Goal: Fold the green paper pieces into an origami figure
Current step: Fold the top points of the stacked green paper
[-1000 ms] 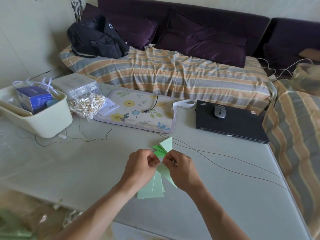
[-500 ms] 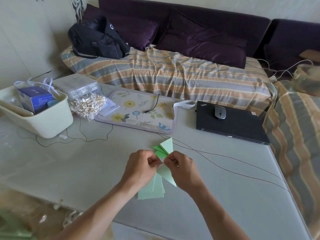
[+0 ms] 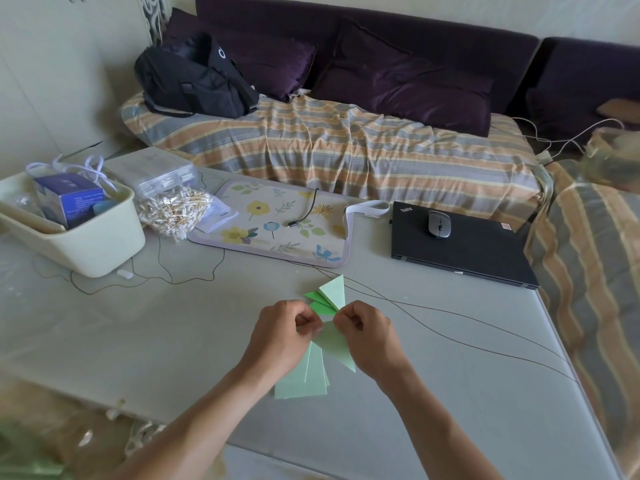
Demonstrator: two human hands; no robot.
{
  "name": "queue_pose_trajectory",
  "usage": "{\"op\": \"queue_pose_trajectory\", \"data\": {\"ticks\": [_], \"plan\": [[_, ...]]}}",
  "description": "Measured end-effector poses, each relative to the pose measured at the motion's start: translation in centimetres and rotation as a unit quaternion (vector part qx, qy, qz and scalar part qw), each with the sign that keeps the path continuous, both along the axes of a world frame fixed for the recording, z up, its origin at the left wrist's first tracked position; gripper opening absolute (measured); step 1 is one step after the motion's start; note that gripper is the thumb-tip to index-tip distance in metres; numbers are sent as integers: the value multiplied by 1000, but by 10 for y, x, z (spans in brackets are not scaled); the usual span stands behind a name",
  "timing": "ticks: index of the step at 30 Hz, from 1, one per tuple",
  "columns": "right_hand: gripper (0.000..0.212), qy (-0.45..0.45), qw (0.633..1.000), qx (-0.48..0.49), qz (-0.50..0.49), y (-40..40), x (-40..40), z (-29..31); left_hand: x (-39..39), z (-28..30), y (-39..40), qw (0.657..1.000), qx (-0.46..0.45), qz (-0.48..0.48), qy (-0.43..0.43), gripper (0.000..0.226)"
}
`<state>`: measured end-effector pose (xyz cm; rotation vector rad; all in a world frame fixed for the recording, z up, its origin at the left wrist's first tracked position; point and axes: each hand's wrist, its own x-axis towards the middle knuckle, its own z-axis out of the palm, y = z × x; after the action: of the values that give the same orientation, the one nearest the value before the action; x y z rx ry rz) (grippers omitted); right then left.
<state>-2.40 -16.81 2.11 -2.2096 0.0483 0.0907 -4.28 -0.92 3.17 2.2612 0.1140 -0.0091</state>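
Viewing head camera: I see the green paper figure above the table, long axis running near-to-far, pale tip pointing away. My left hand and right hand, knuckles up and fingers curled, both pinch its middle.

Daylight falls on a pale grey table, and right behind it runs a dark purple sofa under a striped cover
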Motion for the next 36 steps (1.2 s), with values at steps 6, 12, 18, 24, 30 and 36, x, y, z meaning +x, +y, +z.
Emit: {"op": "queue_pose_trajectory", "data": {"ticks": [6, 12, 18, 24, 30, 36], "plan": [[15, 63, 994, 50, -73, -13, 4, -4, -1, 2, 4, 998, -2, -56, -14, 36], [11, 98, 991, 75, -56, -11, 4, -7, 0, 1, 4, 998, -3, -13, -63, 18], [13, -121, 991, -47, 43, -5, -1, -4, -2, 2, 6, 999, 28, 24, -38, 16], [7, -159, 979, -62, 113, -1, -2, -7, -3, 5, 6, 999, 28, 26, 0, 9], [10, -148, 982, -66, 96, -3, 2, -17, 1, 3, 4, 999, -9, 45, 12, 8], [8, -158, 981, -45, 108, 0, 0, -17, 1, 0, 3, 999, 3, 40, -2, 10]]}}
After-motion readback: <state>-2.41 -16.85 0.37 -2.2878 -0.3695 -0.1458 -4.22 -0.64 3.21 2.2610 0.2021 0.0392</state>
